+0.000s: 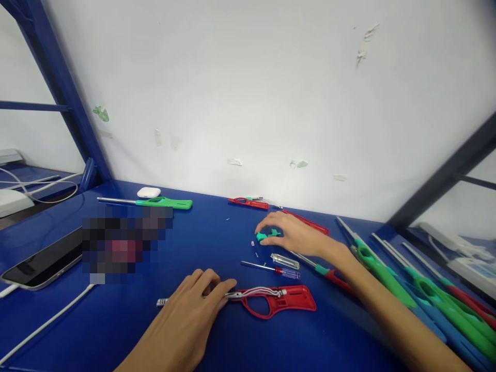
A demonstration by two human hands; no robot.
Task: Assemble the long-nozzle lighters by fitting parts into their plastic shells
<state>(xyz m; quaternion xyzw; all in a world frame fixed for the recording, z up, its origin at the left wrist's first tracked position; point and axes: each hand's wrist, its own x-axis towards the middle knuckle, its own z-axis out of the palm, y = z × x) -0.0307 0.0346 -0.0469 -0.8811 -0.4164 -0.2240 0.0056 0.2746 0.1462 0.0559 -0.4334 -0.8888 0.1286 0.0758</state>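
Observation:
My left hand (186, 315) is closed over the metal tube of an opened utility lighter, flat on the blue table. The lighter's red handle half (296, 299) lies to the right of my fingers, its inside facing up. White wires (263, 290) run along it. My right hand (298, 235) reaches farther back, thumb and fingers pinching a small teal plastic part (262, 237). Another teal piece (275, 232) shows between the fingers. Near that hand lie a screwdriver (284, 272) with a clear purple-red handle, a clear fuel tank (285, 261) and tiny parts (252, 243).
Several lighters (391, 281) in green, blue and red lie at the right. A green lighter (170, 203) and a white earbud case (149, 192) sit at the back left. Red shell pieces (250, 203) lie near the wall. A phone (46, 258) with a cable is at left, beside a blurred patch.

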